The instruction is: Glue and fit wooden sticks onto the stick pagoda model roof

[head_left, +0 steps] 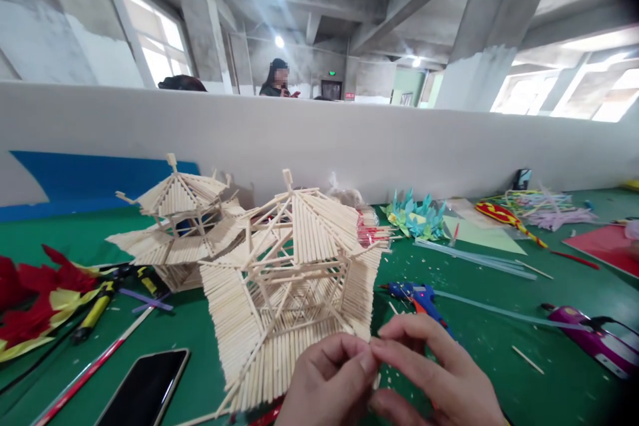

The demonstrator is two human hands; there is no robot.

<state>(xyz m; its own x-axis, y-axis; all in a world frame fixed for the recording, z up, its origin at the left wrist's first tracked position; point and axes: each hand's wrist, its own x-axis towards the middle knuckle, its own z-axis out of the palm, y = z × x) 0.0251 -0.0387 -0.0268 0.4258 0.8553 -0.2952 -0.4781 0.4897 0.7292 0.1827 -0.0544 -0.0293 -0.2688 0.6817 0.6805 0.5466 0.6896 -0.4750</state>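
Right in front of me stands a pavilion model of thin wooden sticks [279, 359], its roof slats laid on only some sides and its frame bare elsewhere. My left hand [329, 379] is closed in a pinch at the model's lower right edge. My right hand [439, 373] meets it there, fingertips pressed close to the left ones. Whatever lies between the fingertips is hidden or too small to name. Just beyond the right hand lies a blue hot glue gun [412, 291] with a long glue stick [489, 309] in its back.
Behind on the left is a second stick pavilion [182, 196]. A phone [144, 389] lies at front left, near red and yellow paper pieces [44, 299]. To the right are a purple glue gun [589, 339], turquoise folded paper [417, 213] and clear glue sticks [469, 256]. A white partition [299, 136] borders the back.
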